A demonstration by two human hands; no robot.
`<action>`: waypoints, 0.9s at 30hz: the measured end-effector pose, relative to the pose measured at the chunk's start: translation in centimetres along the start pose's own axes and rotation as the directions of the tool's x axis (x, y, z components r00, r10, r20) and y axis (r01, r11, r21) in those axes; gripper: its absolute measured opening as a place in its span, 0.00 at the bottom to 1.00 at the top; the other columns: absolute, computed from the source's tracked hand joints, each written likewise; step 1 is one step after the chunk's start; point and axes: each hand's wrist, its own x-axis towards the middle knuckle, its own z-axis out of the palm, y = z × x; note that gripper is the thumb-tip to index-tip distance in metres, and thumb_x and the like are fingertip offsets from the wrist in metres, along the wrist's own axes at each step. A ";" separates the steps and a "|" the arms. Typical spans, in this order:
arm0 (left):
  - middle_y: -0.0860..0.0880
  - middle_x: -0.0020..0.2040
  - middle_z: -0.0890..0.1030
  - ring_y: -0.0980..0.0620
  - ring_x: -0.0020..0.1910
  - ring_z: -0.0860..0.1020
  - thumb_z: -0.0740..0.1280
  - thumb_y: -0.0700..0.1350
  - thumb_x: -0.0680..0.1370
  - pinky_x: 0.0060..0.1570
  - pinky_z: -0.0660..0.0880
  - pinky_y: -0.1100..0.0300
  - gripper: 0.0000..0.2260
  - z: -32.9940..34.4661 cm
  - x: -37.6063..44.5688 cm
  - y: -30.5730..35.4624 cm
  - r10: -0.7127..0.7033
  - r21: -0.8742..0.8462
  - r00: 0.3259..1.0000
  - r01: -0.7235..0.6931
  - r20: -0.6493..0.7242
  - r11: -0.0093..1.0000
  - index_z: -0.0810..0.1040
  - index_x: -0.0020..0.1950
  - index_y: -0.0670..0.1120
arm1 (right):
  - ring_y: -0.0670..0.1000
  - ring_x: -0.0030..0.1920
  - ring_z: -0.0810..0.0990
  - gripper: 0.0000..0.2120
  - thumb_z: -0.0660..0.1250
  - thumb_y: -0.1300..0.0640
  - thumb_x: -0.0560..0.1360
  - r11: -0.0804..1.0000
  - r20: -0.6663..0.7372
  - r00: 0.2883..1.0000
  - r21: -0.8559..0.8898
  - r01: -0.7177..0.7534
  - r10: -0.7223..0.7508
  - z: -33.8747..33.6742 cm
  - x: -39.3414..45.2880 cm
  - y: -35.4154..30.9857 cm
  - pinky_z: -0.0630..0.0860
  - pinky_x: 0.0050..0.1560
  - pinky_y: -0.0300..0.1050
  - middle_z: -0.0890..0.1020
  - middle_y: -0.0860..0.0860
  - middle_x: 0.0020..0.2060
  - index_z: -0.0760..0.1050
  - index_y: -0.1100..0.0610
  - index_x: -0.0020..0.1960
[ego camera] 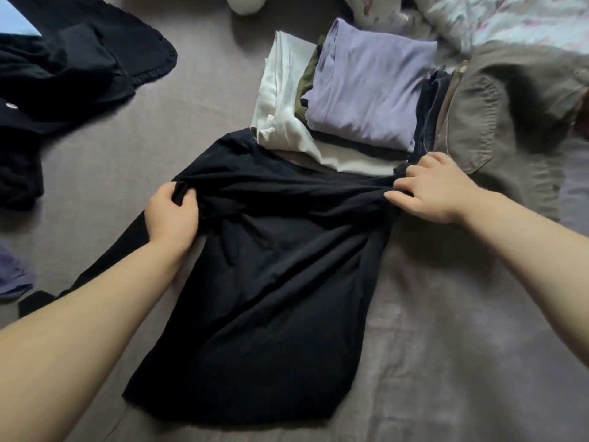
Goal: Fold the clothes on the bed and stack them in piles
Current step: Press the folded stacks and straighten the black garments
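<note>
A black garment (271, 282) lies spread on the grey bed sheet (462, 346) in front of me. My left hand (172, 215) grips a bunch of its fabric at the upper left edge. My right hand (430, 189) pinches its upper right edge, and the cloth is pulled taut between both hands. Just beyond it sits a pile of folded clothes with a lilac top (366, 90) uppermost, over olive, dark and white (280, 100) pieces.
A heap of unfolded black clothes (63, 78) lies at the far left. Folded khaki trousers (497, 122) sit right of the pile. A floral duvet (510, 17) is at the top right. A purple-blue cloth (12, 275) shows at the left edge.
</note>
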 end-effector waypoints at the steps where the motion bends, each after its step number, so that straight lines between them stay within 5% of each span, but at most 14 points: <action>1: 0.44 0.46 0.79 0.47 0.47 0.75 0.63 0.44 0.79 0.45 0.66 0.60 0.07 0.4 -0.2 -0.1 0.006 0.009 1.000 -0.006 0.017 1.000 0.77 0.49 0.41 | 0.58 0.54 0.73 0.36 0.38 0.36 0.74 1.000 0.030 1.000 -0.006 0.004 -0.004 0.4 0.1 -0.5 0.61 0.64 0.53 0.80 0.55 0.47 0.83 0.48 0.51; 3: 0.45 0.45 0.78 0.46 0.48 0.76 0.65 0.44 0.77 0.45 0.67 0.59 0.06 0.9 -0.9 -0.6 -0.005 0.059 0.998 0.001 0.065 0.998 0.77 0.46 0.42 | 0.59 0.52 0.74 0.35 0.39 0.41 0.74 1.000 0.005 1.000 0.016 0.000 0.000 1.3 0.3 -1.3 0.66 0.61 0.54 0.79 0.56 0.46 0.84 0.51 0.48; 5: 0.44 0.53 0.78 0.42 0.56 0.75 0.66 0.49 0.76 0.55 0.70 0.52 0.10 1.1 -1.5 -1.0 0.036 0.245 0.998 -0.045 0.043 0.969 0.79 0.52 0.46 | 0.62 0.44 0.75 0.29 0.47 0.46 0.73 0.995 -0.146 0.987 0.093 -0.048 0.061 2.3 0.1 -1.6 0.74 0.44 0.55 0.78 0.59 0.40 0.83 0.60 0.38; 7: 0.44 0.62 0.75 0.42 0.64 0.70 0.65 0.56 0.76 0.64 0.63 0.46 0.18 1.1 -0.9 0.2 0.154 0.333 0.988 -0.151 0.018 0.931 0.76 0.62 0.49 | 0.62 0.42 0.75 0.19 0.58 0.51 0.74 0.946 -0.371 0.900 0.302 -0.116 0.229 2.6 -0.6 -1.7 0.75 0.37 0.53 0.76 0.60 0.42 0.78 0.64 0.38; 9: 0.45 0.67 0.71 0.44 0.68 0.67 0.64 0.60 0.76 0.68 0.60 0.47 0.25 1.5 1.3 2.3 0.197 0.265 0.977 -0.212 0.081 0.941 0.69 0.69 0.49 | 0.59 0.44 0.73 0.10 0.64 0.56 0.76 0.792 -0.402 0.770 0.573 -0.210 0.495 2.3 -1.8 -3.0 0.72 0.40 0.51 0.75 0.59 0.42 0.75 0.63 0.41; 11: 0.44 0.73 0.65 0.43 0.72 0.62 0.65 0.62 0.75 0.70 0.58 0.47 0.34 2.2 4.5 3.8 0.081 0.298 0.983 -0.128 0.164 0.946 0.61 0.75 0.46 | 0.56 0.42 0.74 0.11 0.65 0.54 0.77 0.494 -0.184 0.638 0.797 -0.348 0.747 4.5 -3.0 -4.9 0.69 0.44 0.48 0.77 0.56 0.40 0.75 0.62 0.42; 12: 0.43 0.73 0.64 0.42 0.73 0.61 0.66 0.62 0.74 0.70 0.58 0.47 0.36 2.4 5.8 4.2 0.003 0.358 0.983 -0.069 0.182 0.931 0.59 0.76 0.44 | 0.56 0.43 0.77 0.14 0.66 0.49 0.75 0.265 0.044 0.595 0.868 -0.421 0.802 5.7 -3.5 -6.2 0.72 0.49 0.46 0.79 0.55 0.39 0.76 0.61 0.43; 14: 0.41 0.70 0.68 0.40 0.70 0.64 0.67 0.61 0.74 0.68 0.61 0.47 0.32 2.9 7.5 4.2 -0.046 0.481 0.975 -0.066 0.217 0.874 0.66 0.71 0.43 | 0.57 0.48 0.81 0.23 0.69 0.37 0.66 -0.214 0.473 0.543 0.855 -0.472 0.694 7.7 -3.9 -9.0 0.76 0.57 0.53 0.82 0.54 0.43 0.76 0.56 0.45; 15: 0.41 0.66 0.72 0.40 0.67 0.68 0.68 0.58 0.75 0.65 0.63 0.48 0.26 3.0 7.8 4.2 -0.015 0.497 0.969 -0.113 0.246 0.860 0.71 0.66 0.43 | 0.56 0.51 0.81 0.26 0.72 0.36 0.63 -0.312 0.543 0.553 0.832 -0.459 0.632 8.0 -3.8 -10.0 0.76 0.59 0.53 0.81 0.53 0.46 0.75 0.55 0.49; 18: 0.37 0.60 0.77 0.39 0.60 0.74 0.64 0.44 0.79 0.58 0.68 0.52 0.12 2.3 8.2 4.3 0.080 0.355 0.980 -0.141 0.183 0.924 0.74 0.59 0.38 | 0.50 0.52 0.77 0.26 0.74 0.52 0.71 -0.348 0.522 0.545 0.850 -0.396 0.656 7.3 -2.3 -11.4 0.73 0.54 0.41 0.78 0.53 0.53 0.69 0.59 0.64; 22: 0.40 0.62 0.76 0.41 0.61 0.74 0.58 0.42 0.79 0.59 0.67 0.55 0.07 -1.1 9.5 4.7 -0.032 0.197 0.985 0.066 -0.171 0.978 0.73 0.56 0.45 | 0.51 0.49 0.77 0.11 0.63 0.66 0.75 -0.344 0.444 0.468 0.894 -0.285 0.764 5.8 -1.1 -11.7 0.69 0.45 0.34 0.80 0.57 0.51 0.75 0.61 0.57; 25: 0.43 0.61 0.78 0.44 0.60 0.75 0.60 0.44 0.79 0.58 0.68 0.59 0.03 -2.7 10.3 4.4 -0.030 0.169 0.987 0.058 -0.160 0.984 0.70 0.46 0.51 | 0.49 0.49 0.75 0.13 0.59 0.66 0.76 -0.199 0.361 0.525 0.919 -0.339 0.771 5.1 -0.7 -11.7 0.68 0.46 0.31 0.77 0.52 0.47 0.77 0.61 0.57; 27: 0.43 0.59 0.79 0.43 0.60 0.75 0.62 0.46 0.77 0.59 0.69 0.57 0.06 -2.3 10.0 3.6 0.030 0.172 0.997 -0.018 -0.071 0.985 0.76 0.52 0.48 | 0.49 0.49 0.73 0.13 0.59 0.64 0.77 -0.157 0.355 0.510 0.907 -0.390 0.783 4.8 -0.7 -11.7 0.65 0.47 0.32 0.77 0.52 0.47 0.76 0.62 0.59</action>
